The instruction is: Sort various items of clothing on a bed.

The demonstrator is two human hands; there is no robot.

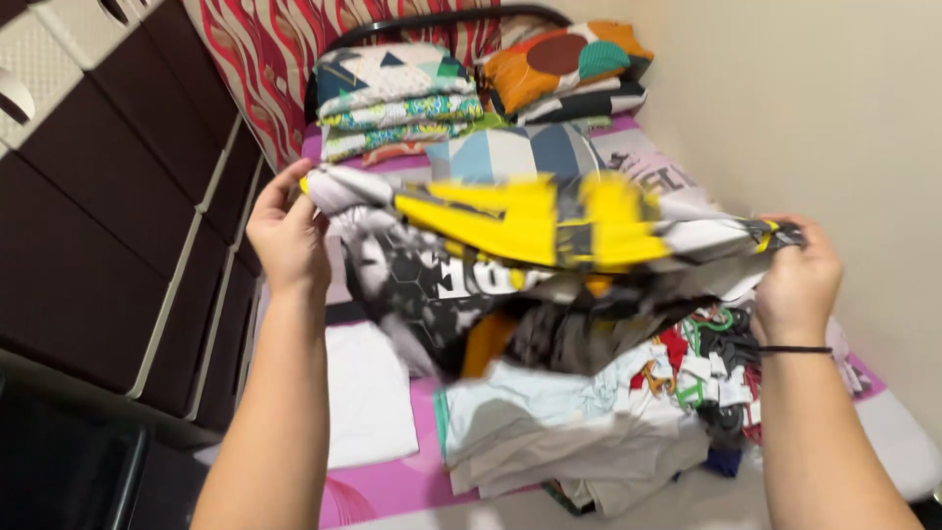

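A yellow, black and white printed shirt is stretched out in the air above the bed, blurred by motion. My left hand grips its left edge and my right hand grips its right edge. Its lower part hangs down over a heap of loose clothes with light and multicoloured prints. A white folded garment lies flat under my left forearm.
The bed has a pink sheet. Folded patterned bedding and a colourful pillow are stacked at its head. A dark brown drawer unit stands close on the left. A plain wall runs along the right.
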